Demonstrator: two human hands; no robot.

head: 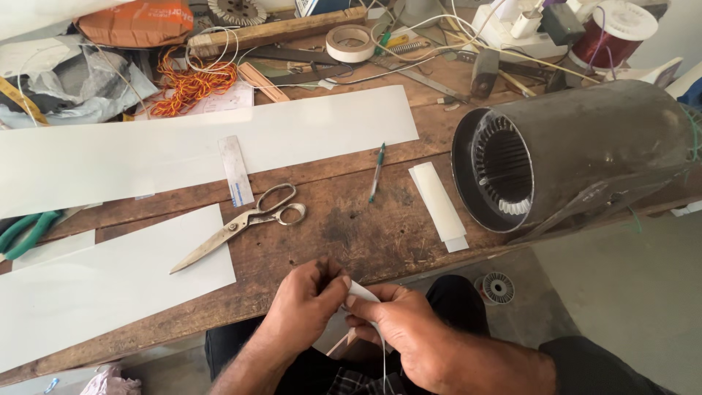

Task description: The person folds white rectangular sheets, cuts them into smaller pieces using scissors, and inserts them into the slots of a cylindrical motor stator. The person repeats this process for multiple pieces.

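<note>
At the far left of the wooden workbench (351, 234), green-handled pliers (25, 232) are seen at the edge, and two large white sheets (110, 285) are laid flat, one above the other. A small metal ruler (235, 170) is placed on the upper sheet, and metal scissors (241, 223) are laid just beside the lower one, blades pointing left. Below the bench edge, the left hand (303, 303) is closed in a pinch on one end of a narrow white paper strip (362, 292), which is held between both hands in front of the lap. The right hand (398, 329) is closed on the strip's other end. Farther along, a green pen (376, 172) and a short stack of white strips (439, 205) are laid on the wood. At the right, a dark motor stator housing (578, 153) is rested on its side, its slotted opening turned leftward.
</note>
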